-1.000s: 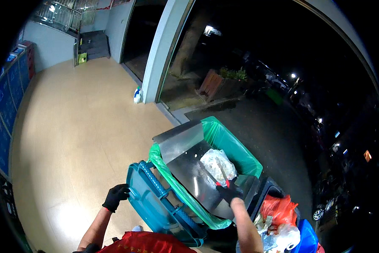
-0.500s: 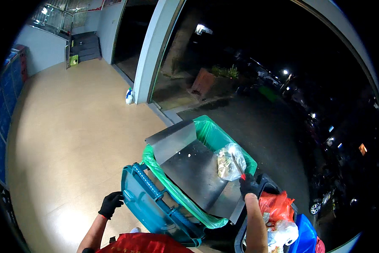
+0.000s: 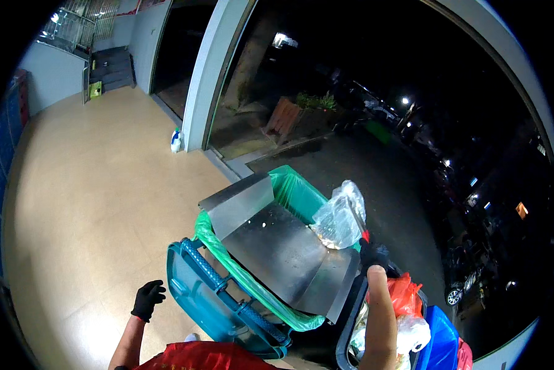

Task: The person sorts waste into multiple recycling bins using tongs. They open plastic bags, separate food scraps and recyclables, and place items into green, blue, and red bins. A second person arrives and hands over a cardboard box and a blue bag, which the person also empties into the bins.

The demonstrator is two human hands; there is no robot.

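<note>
My right hand (image 3: pixel 372 254), in a black glove, grips red-handled tongs (image 3: pixel 363 233), which hold a translucent plastic bag (image 3: pixel 332 216) with food scraps at its bottom. The bag is raised at the right edge of a bent metal plate (image 3: pixel 261 246) that rests in a green bin (image 3: pixel 298 194) with a green liner. Small bits lie on the plate. My gloved left hand (image 3: pixel 149 300) is beside the hinged teal lid (image 3: pixel 187 280), fingers apart and curved, holding nothing.
A dark bin with red (image 3: pixel 403 296) and white bags (image 3: pixel 412 336) stands at right, beside a blue bin (image 3: pixel 436 339). A white bottle (image 3: pixel 176 140) is by the doorway pillar (image 3: pixel 197 105). Blue crates (image 3: pixel 3 179) line the left; outside are a planter (image 3: pixel 283 117) and dark pavement.
My right hand has lifted the bag with the tongs up and to the right, from the plate to its edge. The view has shifted, so the surroundings sit further left.
</note>
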